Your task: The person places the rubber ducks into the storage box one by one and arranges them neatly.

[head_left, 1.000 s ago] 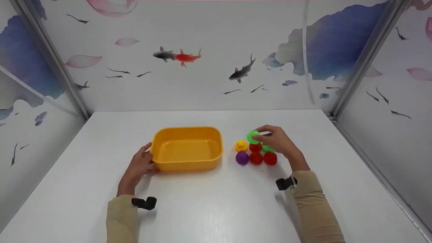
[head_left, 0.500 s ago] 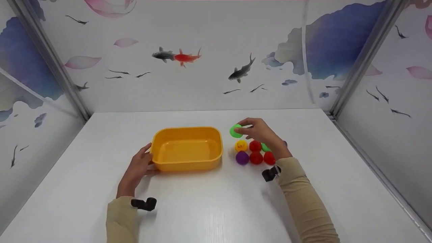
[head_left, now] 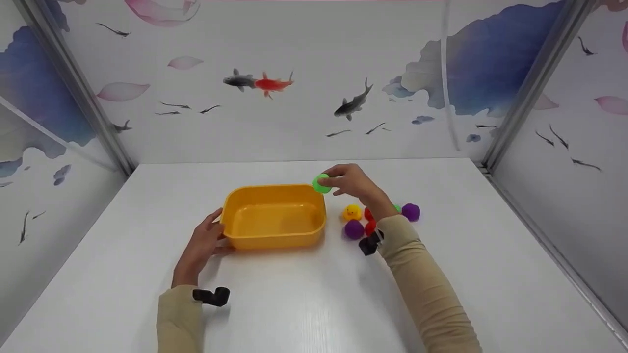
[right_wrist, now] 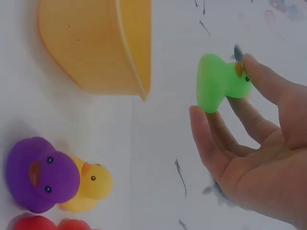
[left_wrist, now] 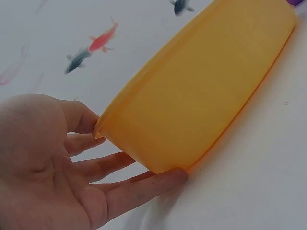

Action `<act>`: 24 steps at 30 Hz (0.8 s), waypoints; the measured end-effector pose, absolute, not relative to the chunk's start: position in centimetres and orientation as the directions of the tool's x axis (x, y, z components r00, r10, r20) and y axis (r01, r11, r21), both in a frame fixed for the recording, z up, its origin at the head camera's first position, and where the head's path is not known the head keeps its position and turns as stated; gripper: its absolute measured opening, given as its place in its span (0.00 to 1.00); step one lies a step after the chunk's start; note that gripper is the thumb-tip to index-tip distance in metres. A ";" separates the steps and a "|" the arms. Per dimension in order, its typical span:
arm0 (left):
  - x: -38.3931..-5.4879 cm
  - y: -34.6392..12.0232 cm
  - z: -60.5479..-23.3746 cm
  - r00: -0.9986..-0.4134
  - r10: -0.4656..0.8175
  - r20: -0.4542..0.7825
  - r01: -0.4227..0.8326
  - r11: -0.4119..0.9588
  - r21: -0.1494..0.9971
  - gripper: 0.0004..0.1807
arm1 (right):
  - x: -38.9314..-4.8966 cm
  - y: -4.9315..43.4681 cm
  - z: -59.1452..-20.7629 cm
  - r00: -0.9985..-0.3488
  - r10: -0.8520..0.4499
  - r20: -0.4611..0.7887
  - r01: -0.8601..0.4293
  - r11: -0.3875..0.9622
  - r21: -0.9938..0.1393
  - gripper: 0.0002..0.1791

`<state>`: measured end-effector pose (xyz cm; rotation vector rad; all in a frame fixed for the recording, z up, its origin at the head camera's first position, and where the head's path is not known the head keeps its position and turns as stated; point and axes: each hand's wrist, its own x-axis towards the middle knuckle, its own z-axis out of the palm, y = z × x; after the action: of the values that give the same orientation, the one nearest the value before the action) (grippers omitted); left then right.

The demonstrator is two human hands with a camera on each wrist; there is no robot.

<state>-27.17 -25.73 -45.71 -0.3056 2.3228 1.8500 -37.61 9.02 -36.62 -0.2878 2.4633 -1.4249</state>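
Observation:
My right hand (head_left: pixel 351 182) pinches a green rubber duck (right_wrist: pixel 211 84) between thumb and fingertips, raised at the far right corner of the yellow plastic basin (head_left: pixel 274 241). In the right wrist view the duck is tipped on its side, apart from the basin wall. My left hand (left_wrist: pixel 62 167) rests at the basin's left end. Its fingers are spread and fairly straight along the outer wall, the top one at the rim and the lowest near the base. The inside of the basin shows only its bare yellow floor.
Right of the basin, a yellow duck (head_left: pixel 352 213) and a purple duck (head_left: pixel 354 229) stand close together. Red ducks (head_left: pixel 369 227) sit beside them, partly behind my right forearm. Another purple duck (head_left: pixel 411 212) lies farther right. Patterned walls enclose the white table (head_left: pixel 284 304).
My right hand has lifted the green duck from the group and carried it left to the basin's far right corner. The left hand and basin stay in place.

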 end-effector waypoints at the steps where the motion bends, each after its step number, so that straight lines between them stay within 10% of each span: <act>1: -27.1 -25.7 -45.7 -0.967 -0.061 -0.246 -0.254 0.217 0.943 0.33 | -37.7 8.7 -36.6 -0.938 -0.318 -0.137 -0.037 0.486 -0.873 0.23; 24: -27.1 -25.8 -45.8 -0.965 -0.076 -0.249 -0.260 0.219 0.940 0.33 | -38.9 1.5 -38.8 -0.929 -0.330 -0.169 0.012 0.430 -0.903 0.22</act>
<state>-27.15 -25.85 -45.79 -0.3242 2.3312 1.8468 -38.88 1.48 -38.84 -0.2736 2.3674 -1.4977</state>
